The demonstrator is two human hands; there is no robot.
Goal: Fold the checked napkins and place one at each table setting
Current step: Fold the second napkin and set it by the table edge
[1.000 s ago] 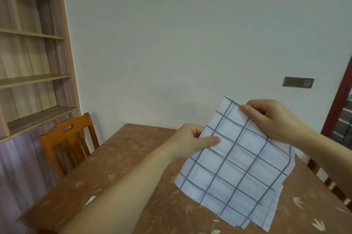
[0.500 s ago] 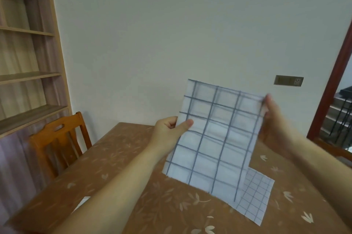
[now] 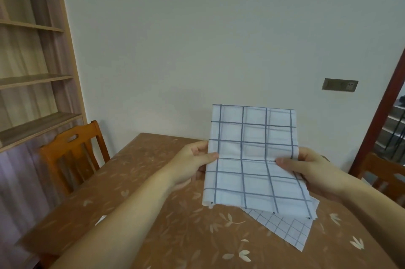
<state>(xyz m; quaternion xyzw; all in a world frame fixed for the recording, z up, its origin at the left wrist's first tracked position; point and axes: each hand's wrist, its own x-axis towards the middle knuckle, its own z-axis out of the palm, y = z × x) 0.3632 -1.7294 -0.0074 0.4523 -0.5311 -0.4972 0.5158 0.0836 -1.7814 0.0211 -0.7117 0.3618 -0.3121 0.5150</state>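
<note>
Two hands hold a checked napkin up over the brown worktop.

At the far left stands a wooden shelf point(image 3: 32, 78), and an orange chair point(image 3: 72, 152) sits by the left edge of the worktop point(image 3: 186, 236). The left hand point(image 3: 192, 164) pinches the left side of the big-check napkin point(image 3: 252, 157), thumb on the front. The napkin stands up in the air, above the middle of the worktop. The right hand point(image 3: 311, 172) pinches its right side, thumb on the front too. A small-check napkin point(image 3: 285, 229) lies flat under it, nearer the right edge. A grey wall socket point(image 3: 339, 85) is on the wall, and another chair point(image 3: 385, 176) stands at the right.
</note>
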